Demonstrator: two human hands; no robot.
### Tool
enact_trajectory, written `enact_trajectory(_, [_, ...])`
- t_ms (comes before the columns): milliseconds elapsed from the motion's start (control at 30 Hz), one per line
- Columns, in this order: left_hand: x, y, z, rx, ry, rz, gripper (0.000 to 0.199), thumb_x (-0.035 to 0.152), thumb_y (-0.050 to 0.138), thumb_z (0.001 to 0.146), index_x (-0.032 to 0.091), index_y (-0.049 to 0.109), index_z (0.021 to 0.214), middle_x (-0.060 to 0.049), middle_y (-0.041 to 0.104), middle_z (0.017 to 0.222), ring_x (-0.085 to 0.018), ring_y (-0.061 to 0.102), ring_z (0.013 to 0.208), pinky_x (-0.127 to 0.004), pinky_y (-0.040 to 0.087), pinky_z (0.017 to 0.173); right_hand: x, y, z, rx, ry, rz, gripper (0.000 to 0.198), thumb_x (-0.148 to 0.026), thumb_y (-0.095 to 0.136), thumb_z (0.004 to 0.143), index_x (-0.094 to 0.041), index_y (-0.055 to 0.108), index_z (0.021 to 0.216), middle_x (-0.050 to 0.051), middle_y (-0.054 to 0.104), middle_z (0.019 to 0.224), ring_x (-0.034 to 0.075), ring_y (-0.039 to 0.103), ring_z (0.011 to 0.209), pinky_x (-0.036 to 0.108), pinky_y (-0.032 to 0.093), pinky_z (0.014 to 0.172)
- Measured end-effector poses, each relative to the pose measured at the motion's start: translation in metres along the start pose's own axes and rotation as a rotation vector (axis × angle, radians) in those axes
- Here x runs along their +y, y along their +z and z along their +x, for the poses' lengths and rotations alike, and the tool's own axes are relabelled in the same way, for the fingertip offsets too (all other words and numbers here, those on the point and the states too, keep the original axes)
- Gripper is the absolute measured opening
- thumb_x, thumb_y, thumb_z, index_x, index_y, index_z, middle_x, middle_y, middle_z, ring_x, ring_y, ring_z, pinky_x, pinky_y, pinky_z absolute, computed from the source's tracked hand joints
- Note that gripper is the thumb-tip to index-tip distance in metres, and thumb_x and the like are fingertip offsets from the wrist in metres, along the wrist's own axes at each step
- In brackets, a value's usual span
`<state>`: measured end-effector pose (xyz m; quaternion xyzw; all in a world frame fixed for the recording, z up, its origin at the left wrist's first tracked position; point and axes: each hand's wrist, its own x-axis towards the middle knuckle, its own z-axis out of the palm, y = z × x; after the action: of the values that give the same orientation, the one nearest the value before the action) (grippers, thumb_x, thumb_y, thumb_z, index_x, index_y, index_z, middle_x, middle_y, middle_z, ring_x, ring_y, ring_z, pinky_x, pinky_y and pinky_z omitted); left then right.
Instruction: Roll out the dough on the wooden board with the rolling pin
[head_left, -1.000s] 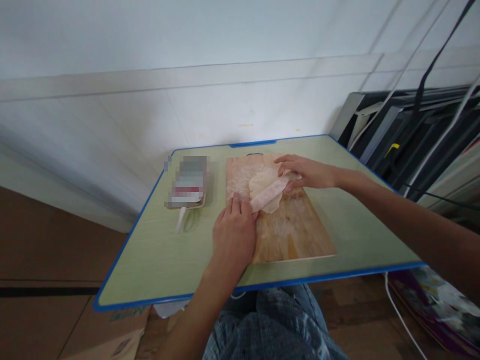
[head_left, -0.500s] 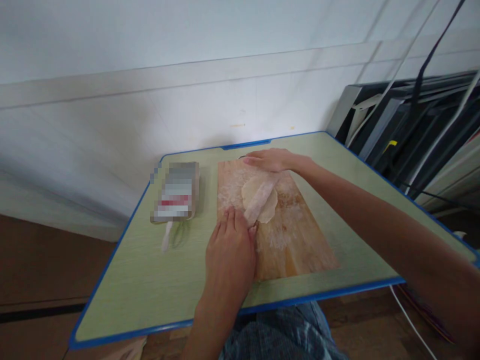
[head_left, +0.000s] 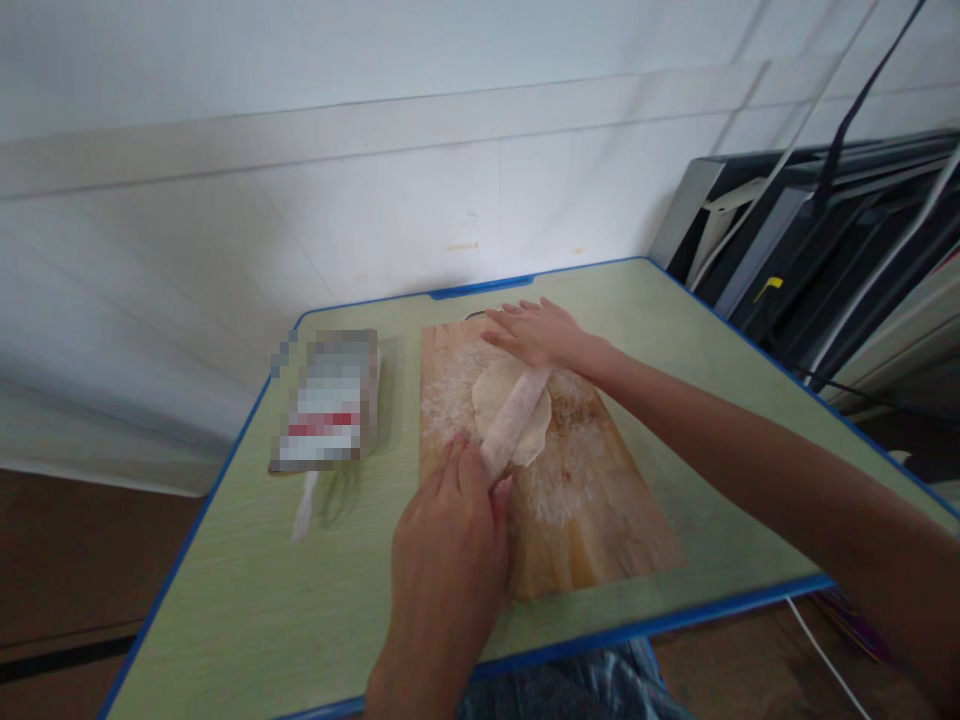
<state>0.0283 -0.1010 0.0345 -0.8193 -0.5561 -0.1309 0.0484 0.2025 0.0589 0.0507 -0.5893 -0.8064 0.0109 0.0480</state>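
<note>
A floury rolling pin [head_left: 516,418] lies diagonally across a thin round sheet of dough [head_left: 491,392]. The dough rests on a wooden cutting board [head_left: 600,525] dusted with flour. My left hand [head_left: 448,535] is closed over the pin's near end, its thumb on the right side and its fingers on the left. At the far end, my right hand [head_left: 538,335] presses with its palm on the pin, fingers stretched out and apart over the board's top edge. Both ends of the pin are hidden under my hands.
Left of the board, a blurred-out package [head_left: 330,400] with a white strip [head_left: 303,508] poking from it lies on the green, blue-edged table [head_left: 232,590]. A white wall [head_left: 390,230] stands behind. Dark flat panels [head_left: 795,240] and cables [head_left: 840,150] are at the right.
My right hand's fingers have spread more and its palm sits farther along over the pin's end. The pin has shifted slightly on the dough. The whole view has moved a little.
</note>
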Motion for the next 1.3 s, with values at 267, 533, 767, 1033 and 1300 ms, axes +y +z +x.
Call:
enact_trajectory(267, [0.01,0.003,-0.009,0.077,0.038,0.001,0.036,0.027,0.045,0.089,0.008,0.048,0.119,-0.017,0.065,0.115,-0.025,0.062,0.107,-0.034,0.055,0.083,0.003,-0.001,-0.013,-0.034,0.022,-0.019,0.053,-0.04,0.022,0.096,-0.018,0.037,0.142,0.01,0.041,0.145,0.029,0.037,0.132,0.057,0.022,0.107])
enact_trajectory(533, [0.022,0.007,-0.023,0.128,0.109,0.065,0.051,0.037,0.039,0.093,0.001,0.04,0.129,-0.022,0.057,0.125,-0.029,0.059,0.112,-0.038,0.054,0.086,0.012,-0.001,-0.027,-0.077,-0.013,-0.043,0.052,-0.038,0.019,0.097,-0.021,0.035,0.143,0.006,0.037,0.148,0.028,0.03,0.136,0.058,0.022,0.107])
enact_trajectory(767, [0.041,0.005,-0.03,0.15,0.097,0.075,0.059,0.046,0.034,0.094,0.0,0.044,0.129,-0.024,0.052,0.131,-0.033,0.053,0.118,-0.042,0.049,0.093,0.02,-0.001,-0.04,-0.123,-0.041,-0.075,0.051,-0.036,0.021,0.096,-0.022,0.031,0.145,0.005,0.029,0.152,0.03,0.02,0.139,0.058,0.021,0.108])
enact_trajectory(1033, [0.062,0.017,-0.044,0.208,0.1,0.016,0.064,0.051,0.02,0.095,0.002,0.049,0.126,-0.023,0.048,0.135,-0.033,0.047,0.124,-0.044,0.042,0.1,0.038,0.007,-0.07,-0.028,-0.04,-0.037,0.055,-0.037,0.016,0.097,-0.016,0.029,0.145,0.012,0.019,0.155,0.03,0.016,0.14,0.055,0.026,0.107])
enact_trajectory(1300, [0.046,0.012,-0.036,0.142,0.152,0.053,0.057,0.044,0.033,0.094,0.004,0.042,0.134,-0.022,0.047,0.137,-0.03,0.046,0.126,-0.043,0.042,0.101,0.029,0.007,-0.055,-0.031,-0.028,-0.016,0.056,-0.04,0.018,0.096,-0.016,0.031,0.145,0.011,0.027,0.152,0.03,0.018,0.14,0.055,0.023,0.108])
